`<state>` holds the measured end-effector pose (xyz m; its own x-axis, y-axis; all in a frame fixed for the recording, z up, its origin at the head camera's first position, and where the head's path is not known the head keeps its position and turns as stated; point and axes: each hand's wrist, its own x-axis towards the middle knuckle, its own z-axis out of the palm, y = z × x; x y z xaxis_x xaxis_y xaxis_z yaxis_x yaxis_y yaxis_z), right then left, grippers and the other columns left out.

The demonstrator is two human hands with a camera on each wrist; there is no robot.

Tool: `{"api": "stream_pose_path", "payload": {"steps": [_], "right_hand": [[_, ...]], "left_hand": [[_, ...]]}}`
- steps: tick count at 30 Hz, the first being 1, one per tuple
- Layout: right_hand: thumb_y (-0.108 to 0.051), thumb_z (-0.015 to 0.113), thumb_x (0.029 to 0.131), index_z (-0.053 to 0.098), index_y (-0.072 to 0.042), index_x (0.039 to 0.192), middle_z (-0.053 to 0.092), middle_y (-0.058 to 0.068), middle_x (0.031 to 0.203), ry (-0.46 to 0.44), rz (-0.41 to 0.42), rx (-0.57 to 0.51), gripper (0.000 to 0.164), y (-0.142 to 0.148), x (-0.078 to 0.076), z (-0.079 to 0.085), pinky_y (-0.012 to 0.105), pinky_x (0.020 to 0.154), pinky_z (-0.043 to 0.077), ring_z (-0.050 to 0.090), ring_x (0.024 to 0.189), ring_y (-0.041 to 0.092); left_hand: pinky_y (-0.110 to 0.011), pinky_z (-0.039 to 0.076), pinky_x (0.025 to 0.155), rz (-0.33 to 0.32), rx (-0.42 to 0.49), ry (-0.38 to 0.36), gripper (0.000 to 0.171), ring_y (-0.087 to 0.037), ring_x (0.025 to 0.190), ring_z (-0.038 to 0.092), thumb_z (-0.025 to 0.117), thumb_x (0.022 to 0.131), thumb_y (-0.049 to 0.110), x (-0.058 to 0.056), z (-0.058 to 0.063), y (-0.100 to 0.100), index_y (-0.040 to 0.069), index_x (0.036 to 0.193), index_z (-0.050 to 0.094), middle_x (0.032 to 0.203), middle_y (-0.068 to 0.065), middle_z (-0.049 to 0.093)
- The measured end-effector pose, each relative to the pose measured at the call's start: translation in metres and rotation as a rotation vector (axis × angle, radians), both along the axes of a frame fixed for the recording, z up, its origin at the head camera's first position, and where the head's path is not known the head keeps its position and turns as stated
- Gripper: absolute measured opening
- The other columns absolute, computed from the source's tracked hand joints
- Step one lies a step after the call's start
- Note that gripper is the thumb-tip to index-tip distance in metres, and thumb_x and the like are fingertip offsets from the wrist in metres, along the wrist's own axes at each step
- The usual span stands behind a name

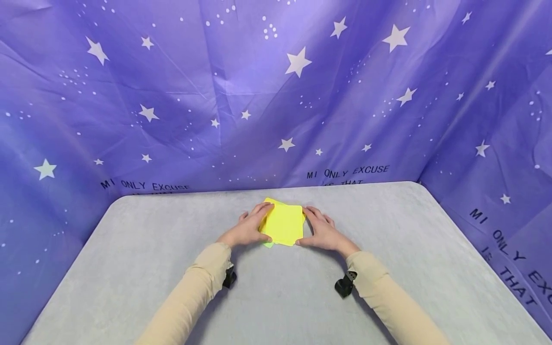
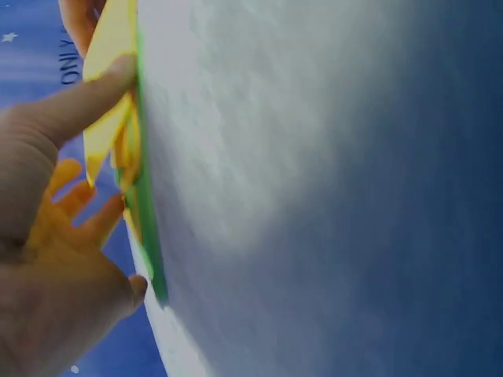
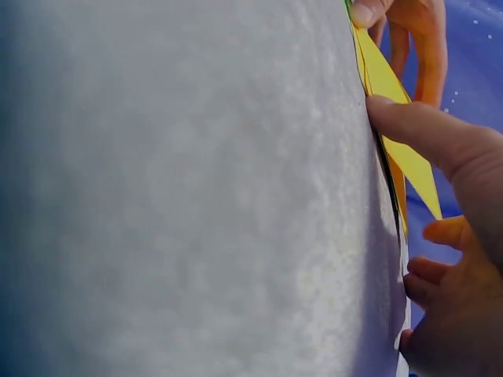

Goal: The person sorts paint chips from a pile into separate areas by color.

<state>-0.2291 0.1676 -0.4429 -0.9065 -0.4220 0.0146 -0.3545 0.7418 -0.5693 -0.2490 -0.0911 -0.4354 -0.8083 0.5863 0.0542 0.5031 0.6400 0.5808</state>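
Yellow sheets (image 1: pixel 284 225) lay on grey table (image 1: pixel 280 297) between left hand (image 1: pixel 248 230) and right hand (image 1: pixel 324 235), neither nearer; outline almost square, without clear long axis. Thumbs touched near edge, other fingers spread apart from them, along sides. Green sheet (image 2: pixel 147 228) showed beneath, at left.

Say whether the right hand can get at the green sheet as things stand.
Probably not directly: the right hand is at the pile's right side, while the green sheet peeks out at the near left, under the yellow sheets and beside the left hand.
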Motion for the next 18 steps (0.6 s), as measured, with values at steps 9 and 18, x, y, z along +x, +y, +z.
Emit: {"api": "stream_pose_path", "payload": {"steps": [9,18], "right_hand": [[-0.018,0.078,0.077,0.021,0.004,0.15,0.057,0.019,0.122,0.1,-0.013,-0.147,0.096,-0.006,0.003,0.0,0.051,0.093,0.037,0.048,0.109,0.033],[0.003,0.07,0.082,0.016,0.006,0.151,0.058,0.01,0.086,-0.032,-0.046,-0.368,0.088,-0.006,0.006,0.001,0.025,0.063,0.045,0.052,0.074,0.016]], "left_hand": [[-0.042,0.041,0.101,0.063,0.355,-0.112,0.086,-0.043,0.125,0.045,0.067,0.071,-0.019,0.01,0.0,0.014,-0.005,0.147,0.028,0.151,-0.032,0.013],[-0.036,0.056,0.076,0.136,0.658,-0.327,0.07,-0.031,0.1,0.064,0.05,0.081,-0.022,0.015,0.001,0.018,0.001,0.146,0.037,0.126,-0.027,0.05]]}}
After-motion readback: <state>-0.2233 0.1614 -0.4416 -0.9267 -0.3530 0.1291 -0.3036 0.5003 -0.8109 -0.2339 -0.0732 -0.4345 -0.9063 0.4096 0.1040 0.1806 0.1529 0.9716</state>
